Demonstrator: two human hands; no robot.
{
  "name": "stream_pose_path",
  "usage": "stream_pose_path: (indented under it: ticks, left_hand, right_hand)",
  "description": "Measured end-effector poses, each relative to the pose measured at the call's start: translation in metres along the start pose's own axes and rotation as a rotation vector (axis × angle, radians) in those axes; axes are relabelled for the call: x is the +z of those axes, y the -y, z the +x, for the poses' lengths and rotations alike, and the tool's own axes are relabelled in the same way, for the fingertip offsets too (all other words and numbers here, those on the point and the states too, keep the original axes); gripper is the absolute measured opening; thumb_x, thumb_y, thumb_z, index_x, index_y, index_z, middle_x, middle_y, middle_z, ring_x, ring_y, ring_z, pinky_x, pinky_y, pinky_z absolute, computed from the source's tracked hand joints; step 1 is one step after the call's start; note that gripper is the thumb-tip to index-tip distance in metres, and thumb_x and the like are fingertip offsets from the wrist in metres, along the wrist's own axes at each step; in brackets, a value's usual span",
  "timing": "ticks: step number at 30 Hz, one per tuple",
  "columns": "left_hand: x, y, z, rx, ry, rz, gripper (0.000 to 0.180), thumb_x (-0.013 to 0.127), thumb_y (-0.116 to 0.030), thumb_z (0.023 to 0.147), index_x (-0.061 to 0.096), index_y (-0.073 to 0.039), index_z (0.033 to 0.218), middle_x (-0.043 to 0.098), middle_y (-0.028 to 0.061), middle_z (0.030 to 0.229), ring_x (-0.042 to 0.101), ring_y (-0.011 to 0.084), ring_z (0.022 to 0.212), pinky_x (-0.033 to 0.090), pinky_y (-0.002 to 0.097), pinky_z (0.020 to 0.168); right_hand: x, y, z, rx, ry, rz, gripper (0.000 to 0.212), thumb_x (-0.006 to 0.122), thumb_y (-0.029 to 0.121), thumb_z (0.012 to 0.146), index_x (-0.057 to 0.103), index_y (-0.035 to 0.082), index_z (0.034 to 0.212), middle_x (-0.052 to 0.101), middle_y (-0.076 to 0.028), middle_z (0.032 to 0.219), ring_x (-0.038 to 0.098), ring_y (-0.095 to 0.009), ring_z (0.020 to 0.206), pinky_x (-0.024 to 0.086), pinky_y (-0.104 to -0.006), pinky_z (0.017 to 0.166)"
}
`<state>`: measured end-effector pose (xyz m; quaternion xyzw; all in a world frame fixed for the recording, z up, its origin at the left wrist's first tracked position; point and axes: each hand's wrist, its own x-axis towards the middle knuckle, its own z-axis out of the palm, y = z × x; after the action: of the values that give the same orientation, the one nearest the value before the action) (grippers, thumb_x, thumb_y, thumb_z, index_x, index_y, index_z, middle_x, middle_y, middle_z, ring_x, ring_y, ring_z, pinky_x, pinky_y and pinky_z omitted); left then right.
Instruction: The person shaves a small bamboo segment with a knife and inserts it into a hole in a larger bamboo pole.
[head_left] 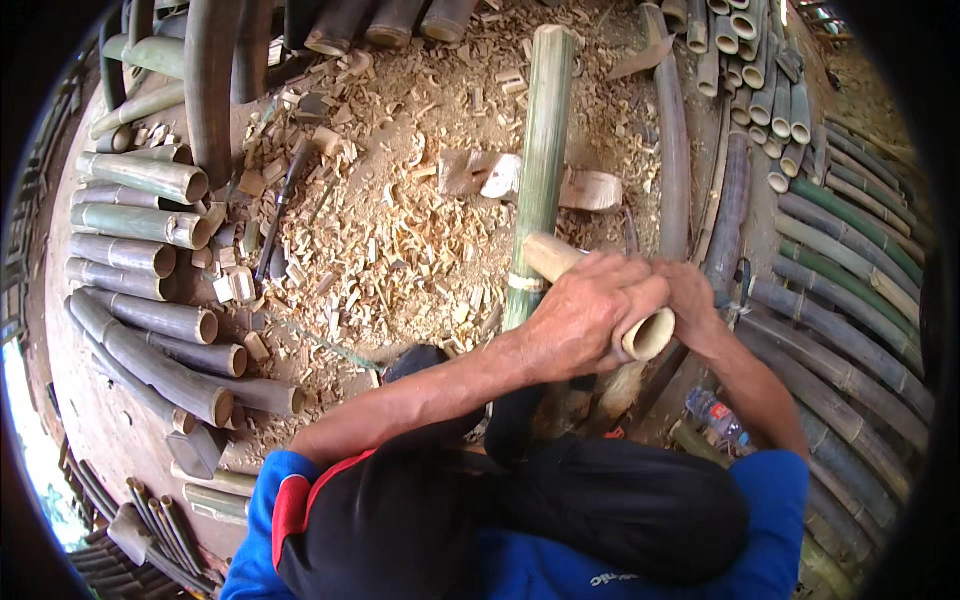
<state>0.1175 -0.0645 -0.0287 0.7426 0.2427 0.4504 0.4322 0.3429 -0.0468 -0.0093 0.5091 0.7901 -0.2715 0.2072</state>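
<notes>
the left hand is wrapped around a short bamboo tube, its open end by the palm. the right hand is just beside it; whether it grips anything, i cannot tell. the tube's far end crosses a green bamboo pole, which lies over a wooden block among wood shavings.

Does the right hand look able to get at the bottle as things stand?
Probably yes: the bottle lies beside the right forearm, largely uncovered, though the right hand is up near the tube, partly behind the left hand.
</notes>
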Motion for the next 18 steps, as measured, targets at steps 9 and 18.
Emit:
stream_pose_path:
  ticks: [9,18]
  left_hand:
    - [0.004,-0.02,0.001,-0.065,-0.043,-0.02,0.048,0.081,-0.018,0.077,0.058,-0.008,0.118,0.065,0.0118,0.105,0.066,0.0276,0.104,0.056,0.0472,0.09]
    - [0.004,-0.035,-0.011,-0.428,0.174,0.397,0.09,0.087,-0.039,0.079,0.041,0.005,0.142,0.053,0.0308,0.135,0.048,0.0417,0.134,0.042,0.0547,0.112]
  right_hand:
    - [0.074,-0.029,-0.06,0.213,-0.025,-0.333,0.019,0.05,0.014,0.103,0.063,0.005,0.115,0.068,-0.014,0.088,0.07,-0.027,0.08,0.057,-0.0389,0.07]
    - [0.088,0.026,-0.092,0.269,-0.87,1.431,0.039,0.058,0.02,0.102,0.051,-0.003,0.134,0.065,-0.011,0.104,0.066,-0.022,0.093,0.054,-0.0368,0.085]
